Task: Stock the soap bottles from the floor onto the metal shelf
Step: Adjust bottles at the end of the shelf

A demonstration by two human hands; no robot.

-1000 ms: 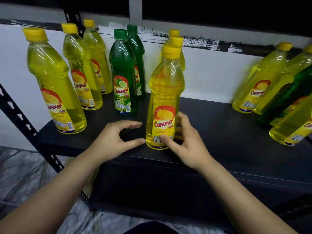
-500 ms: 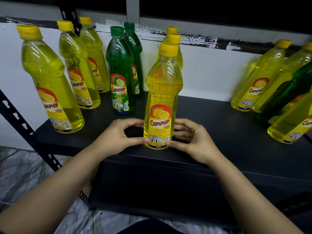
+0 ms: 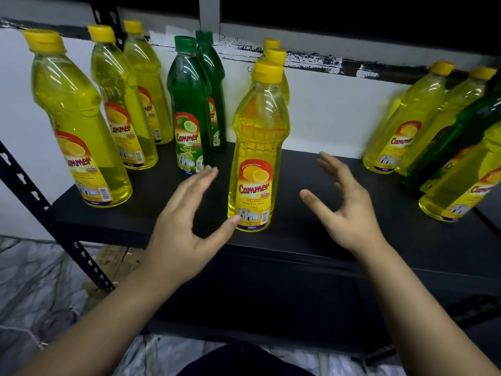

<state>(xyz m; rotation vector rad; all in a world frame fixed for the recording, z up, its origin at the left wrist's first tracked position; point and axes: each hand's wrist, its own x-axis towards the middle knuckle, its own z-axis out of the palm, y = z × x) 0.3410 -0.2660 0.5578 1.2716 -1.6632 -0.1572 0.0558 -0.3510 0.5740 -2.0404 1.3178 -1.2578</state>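
A yellow lemon soap bottle point(image 3: 257, 147) stands upright near the front edge of the black metal shelf point(image 3: 311, 229). My left hand point(image 3: 187, 218) is spread open to its left, the thumb tip just at the bottle's base. My right hand point(image 3: 344, 207) is open to its right, clear of the bottle. Two more yellow bottles line up behind it. Three yellow bottles point(image 3: 78, 126) stand at the shelf's left, and two green lime bottles point(image 3: 188, 109) stand in the middle-left.
At the right end stand several yellow bottles point(image 3: 401, 123) and a green one point(image 3: 458, 137). A white wall point(image 3: 325, 109) backs the shelf. A perforated black upright point(image 3: 35, 196) runs down the left. Cardboard point(image 3: 113, 259) and plastic sheeting point(image 3: 40, 294) lie on the floor below.
Both hands have let go of the front yellow bottle's base and spread apart, fingers opening. The bottle stays upright where it was.
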